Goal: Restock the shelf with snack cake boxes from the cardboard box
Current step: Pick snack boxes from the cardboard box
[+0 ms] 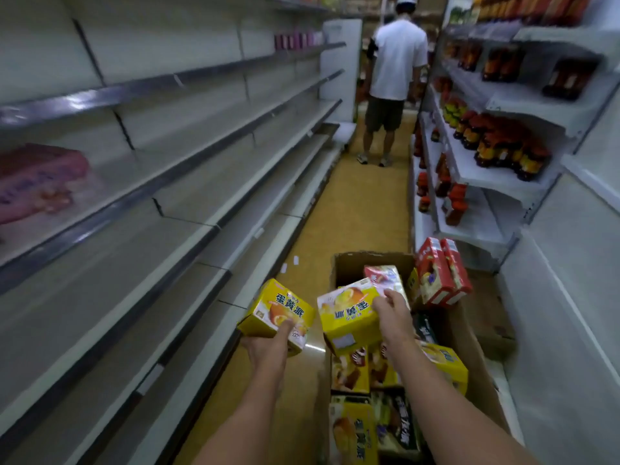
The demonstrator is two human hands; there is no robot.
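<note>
My left hand (268, 347) grips a yellow snack cake box (278, 312) from below, thumb on its front, held over the floor beside the shelf. My right hand (391, 313) holds a second yellow snack cake box (347, 313) by its right side, lifted just above the open cardboard box (469, 347). Inside the cardboard box lie several more yellow and dark snack boxes (352, 427), a pink-and-white box (382, 276) and two red boxes (439, 273) leaning at its far right corner. The grey shelf (141, 250) on the left has bare tiers.
A pink package (37, 182) sits on a left shelf tier, with more pink items (295, 40) higher up. Bottles (500, 142) fill the right shelving. A person in a white shirt (396, 75) stands down the narrow aisle, back turned. The floor (362, 203) is yellow.
</note>
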